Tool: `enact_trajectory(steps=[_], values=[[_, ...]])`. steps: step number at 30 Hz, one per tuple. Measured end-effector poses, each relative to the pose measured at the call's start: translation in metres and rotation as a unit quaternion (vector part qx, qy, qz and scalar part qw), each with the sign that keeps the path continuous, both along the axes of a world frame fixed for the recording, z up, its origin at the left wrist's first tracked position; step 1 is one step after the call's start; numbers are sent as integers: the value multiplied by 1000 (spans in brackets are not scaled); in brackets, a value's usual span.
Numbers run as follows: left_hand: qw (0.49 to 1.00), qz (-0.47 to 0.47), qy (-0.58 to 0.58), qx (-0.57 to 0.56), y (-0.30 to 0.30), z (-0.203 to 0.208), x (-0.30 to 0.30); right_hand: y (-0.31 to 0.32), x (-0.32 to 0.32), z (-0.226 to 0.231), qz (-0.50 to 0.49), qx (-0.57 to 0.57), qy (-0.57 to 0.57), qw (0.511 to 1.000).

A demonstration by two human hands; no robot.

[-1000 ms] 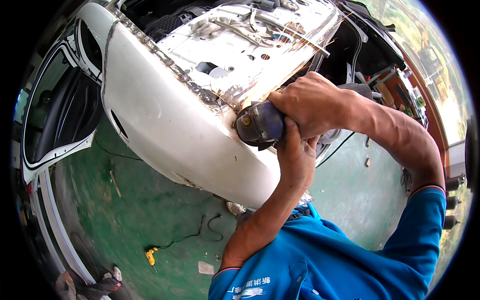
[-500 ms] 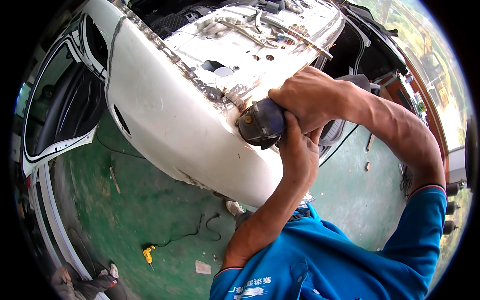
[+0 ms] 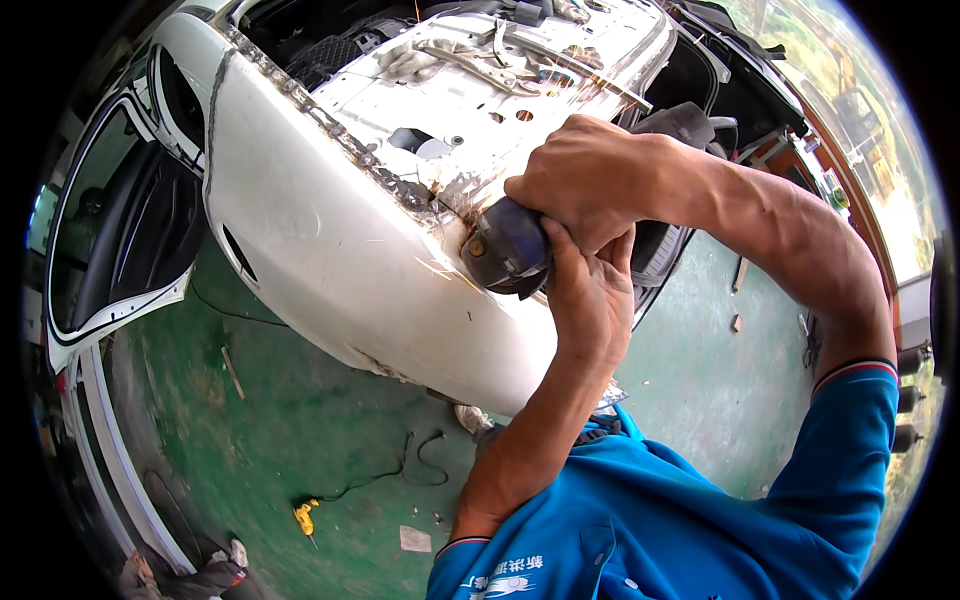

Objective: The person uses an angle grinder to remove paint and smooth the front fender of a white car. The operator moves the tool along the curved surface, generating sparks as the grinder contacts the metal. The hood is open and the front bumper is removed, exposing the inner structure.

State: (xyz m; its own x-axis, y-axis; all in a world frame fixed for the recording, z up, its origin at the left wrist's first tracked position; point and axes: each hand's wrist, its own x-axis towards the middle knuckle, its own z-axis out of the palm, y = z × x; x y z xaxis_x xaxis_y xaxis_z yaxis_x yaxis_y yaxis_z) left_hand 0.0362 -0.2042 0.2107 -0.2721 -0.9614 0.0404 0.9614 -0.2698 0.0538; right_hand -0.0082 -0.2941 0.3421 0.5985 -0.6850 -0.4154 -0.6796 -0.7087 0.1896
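Both of my hands grip a dark angle grinder against the seam of a white car body panel. My right hand is wrapped over its top. From below, my left hand closes around it, thumb pointing up. The disc is hidden behind the guard. Orange and white sparks fly over the panel and up across the bare metal. A rough, scraped weld seam runs from the grinder toward the upper left.
On the white metal deck lie locking pliers, grey gloves and a long metal strip. An open car door stands at left. A yellow drill with its cord is on the green floor. Another person's shoe shows at lower left.
The grinder and both hands have shifted slightly left in view, and the car has slid a little left too. Sparks now also spray onto the outer panel, left of the grinder.
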Motion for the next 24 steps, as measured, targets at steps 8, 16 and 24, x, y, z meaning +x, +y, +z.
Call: enact_trajectory(steps=[8, 16, 24], values=[[1000, 9, 19, 0, -6, 4, -3, -7, 5, 2, 8, 2, 29, 1000], [999, 2, 48, 20, -9, 7, -3, -9, 8, 5, 17, 0, 36, 999], [997, -37, 56, 41, -4, 1, -20, -4, -10, 8, -11, 6, 32, 999]])
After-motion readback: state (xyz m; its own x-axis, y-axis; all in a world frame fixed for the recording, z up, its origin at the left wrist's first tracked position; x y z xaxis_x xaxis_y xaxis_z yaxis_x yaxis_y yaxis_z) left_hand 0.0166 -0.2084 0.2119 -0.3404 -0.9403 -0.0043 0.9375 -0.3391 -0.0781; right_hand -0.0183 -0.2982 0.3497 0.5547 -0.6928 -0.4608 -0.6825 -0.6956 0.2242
